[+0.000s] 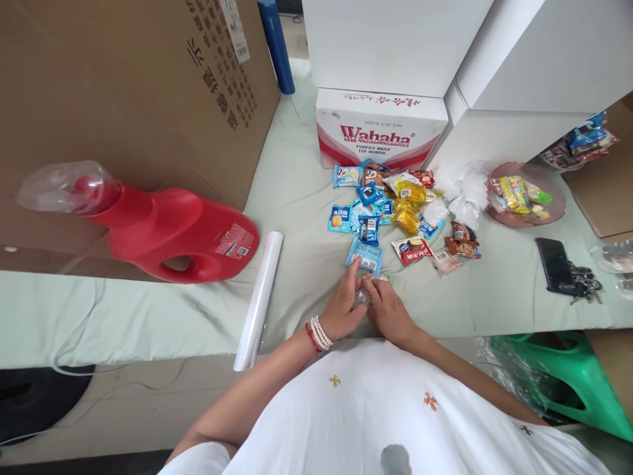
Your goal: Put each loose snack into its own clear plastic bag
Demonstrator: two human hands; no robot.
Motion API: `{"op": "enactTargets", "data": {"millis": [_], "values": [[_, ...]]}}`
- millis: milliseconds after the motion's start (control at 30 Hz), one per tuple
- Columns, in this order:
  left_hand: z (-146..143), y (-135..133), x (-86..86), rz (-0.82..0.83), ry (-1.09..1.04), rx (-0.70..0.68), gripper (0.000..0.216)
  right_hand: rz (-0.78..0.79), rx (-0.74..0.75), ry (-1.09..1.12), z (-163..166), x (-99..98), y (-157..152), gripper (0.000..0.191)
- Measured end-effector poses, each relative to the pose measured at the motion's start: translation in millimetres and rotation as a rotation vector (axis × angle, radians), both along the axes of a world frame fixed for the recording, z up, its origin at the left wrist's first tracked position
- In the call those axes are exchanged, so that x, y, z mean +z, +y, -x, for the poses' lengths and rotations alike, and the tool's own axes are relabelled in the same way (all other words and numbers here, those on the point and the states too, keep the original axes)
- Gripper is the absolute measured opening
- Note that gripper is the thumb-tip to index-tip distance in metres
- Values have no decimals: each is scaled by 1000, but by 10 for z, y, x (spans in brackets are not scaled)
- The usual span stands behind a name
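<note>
Holding crinkled clear plastic (pixel 363 291): left hand (pixel 342 302) and right hand (pixel 390 309), fingers of both closed about it near the front edge of the counter (pixel 301 284); contents mostly hidden. Just ahead of the left fingers: one pale-blue packet (pixel 365 256), contact uncertain. Farther ahead: assorted loose snack packets (pixel 368 229). Ahead and right: red-and-white packet (pixel 411 251), crumpled white plastic (pixel 469 198). Well right: pink bowl (pixel 558 203), several packets inside. Left of the fingers: white roll (pixel 260 300). Status, as judged: plastic in hand, not yet set down; a few packets in the bowl, most loose.
</note>
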State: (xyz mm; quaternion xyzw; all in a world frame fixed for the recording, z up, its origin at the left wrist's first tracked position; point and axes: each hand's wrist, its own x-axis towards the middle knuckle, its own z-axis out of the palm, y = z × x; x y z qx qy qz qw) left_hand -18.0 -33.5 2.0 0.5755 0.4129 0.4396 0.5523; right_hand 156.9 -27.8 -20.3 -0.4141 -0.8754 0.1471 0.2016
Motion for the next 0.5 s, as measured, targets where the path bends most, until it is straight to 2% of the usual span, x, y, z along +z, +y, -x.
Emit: {"op": "enactTargets", "data": {"millis": [67,167,233,267,300,367,433,500], "values": [[4,30,36,75,-91,49,95,0,-3,-18,-3,-42,0,59],[129,100,92,113,-189,323,70,48,0,20,-39,-17,-4,48],[249,139,135,101,-174,461,52,115,-40,125,-89,98,18,41],[294,149,158,120,-172,450,48,161,-80,205,-120,184,42,37],[317,153,179,162,-187,384,48,226,-123,298,-155,281,76,33],[280,146,206,294,-264,174,56,445,-172,491,-228,469,166,30],[141,143,199,405,-345,28,60,734,-183,641,-292,583,252,39],[-48,160,156,450,-376,17,56,928,-250,739,-334,586,289,50]]}}
